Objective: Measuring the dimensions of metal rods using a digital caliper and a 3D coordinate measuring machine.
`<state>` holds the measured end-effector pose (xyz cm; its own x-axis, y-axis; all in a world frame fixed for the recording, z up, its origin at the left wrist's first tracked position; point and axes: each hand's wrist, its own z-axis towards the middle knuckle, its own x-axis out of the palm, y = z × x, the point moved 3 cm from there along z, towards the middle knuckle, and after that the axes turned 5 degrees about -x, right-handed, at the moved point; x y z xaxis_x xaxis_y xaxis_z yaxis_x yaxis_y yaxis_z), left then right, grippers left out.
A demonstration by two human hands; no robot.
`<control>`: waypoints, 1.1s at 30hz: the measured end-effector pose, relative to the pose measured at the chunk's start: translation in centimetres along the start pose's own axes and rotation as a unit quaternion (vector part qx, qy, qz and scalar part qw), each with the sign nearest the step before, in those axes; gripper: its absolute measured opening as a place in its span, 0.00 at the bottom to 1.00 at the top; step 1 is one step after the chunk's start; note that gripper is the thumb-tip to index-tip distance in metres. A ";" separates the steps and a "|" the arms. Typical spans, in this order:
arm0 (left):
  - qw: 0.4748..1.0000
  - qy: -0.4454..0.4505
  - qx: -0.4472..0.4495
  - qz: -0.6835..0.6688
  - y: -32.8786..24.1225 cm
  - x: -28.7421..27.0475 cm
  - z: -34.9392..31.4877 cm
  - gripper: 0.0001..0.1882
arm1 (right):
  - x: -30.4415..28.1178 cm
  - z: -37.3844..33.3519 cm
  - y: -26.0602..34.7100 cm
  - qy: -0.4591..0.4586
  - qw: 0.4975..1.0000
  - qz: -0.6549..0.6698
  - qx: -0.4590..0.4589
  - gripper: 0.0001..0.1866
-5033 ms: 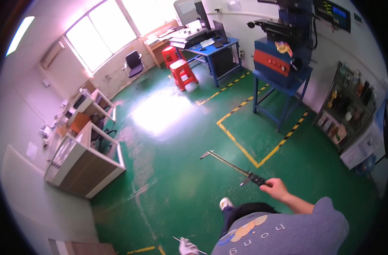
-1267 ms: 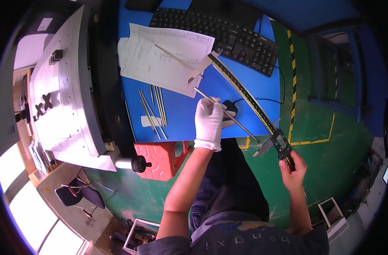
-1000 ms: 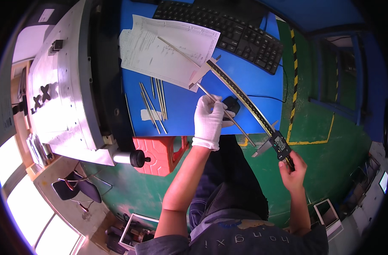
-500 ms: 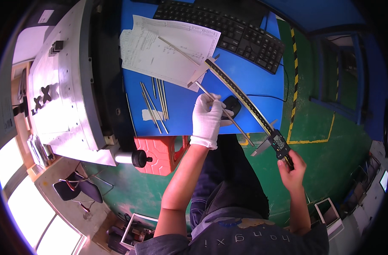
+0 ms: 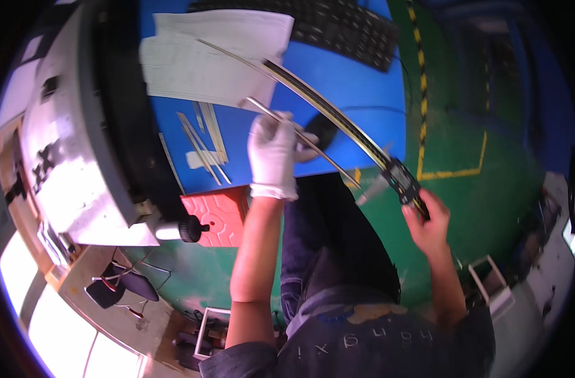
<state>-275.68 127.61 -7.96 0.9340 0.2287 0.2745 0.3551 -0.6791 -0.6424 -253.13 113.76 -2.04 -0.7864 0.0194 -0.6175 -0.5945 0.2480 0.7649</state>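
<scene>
Centrally, two hands are at work, both occupied; clock directions are taken from the left one. The left hand, in a white knit glove (image 5: 272, 151), pinches one slim silver metal rod (image 5: 325, 159), which slants from eleven o'clock down to four. At four o'clock, the bare right hand (image 5: 429, 220) grips one long digital caliper with a black housing (image 5: 402, 181); its beam reaches up to twelve, and its far jaws are lost in blur.

Beneath both lies a blue tabletop (image 5: 363, 88). At nine o'clock are about five loose metal rods (image 5: 217, 135), too smeared to count surely, and one small white scrap (image 5: 199, 159) partly under them. At eleven, one more thin rod (image 5: 227, 55) crosses overlapping white printed sheets (image 5: 180, 69), at least two, illegible. At two, one black mouse (image 5: 322, 129) is partly covered by the gloved fingers. At one, one black keyboard (image 5: 357, 28) is cut off above. At seven, one red plastic stool (image 5: 215, 217) is half hidden under the table.
</scene>
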 end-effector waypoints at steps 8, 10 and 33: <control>0.999 -0.006 0.009 0.032 -0.2 -0.3 -0.3 0.07 | 0.2 -0.2 -0.4 -0.010 1.000 -0.020 -0.009 0.17; 0.999 -0.016 0.008 0.039 -0.2 -0.1 -0.4 0.07 | 0.3 -0.4 -0.7 -0.017 1.000 -0.021 -0.005 0.16; 1.000 0.012 0.004 0.020 0.8 -2.3 -0.2 0.07 | 0.9 -0.4 -0.6 -0.029 0.997 -0.071 -0.001 0.16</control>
<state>-277.56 126.42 -8.98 0.9462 0.1854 0.2652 0.3183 -0.6814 -0.6591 -253.58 113.24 -2.94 -0.6835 0.0401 -0.7289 -0.6992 0.2508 0.6695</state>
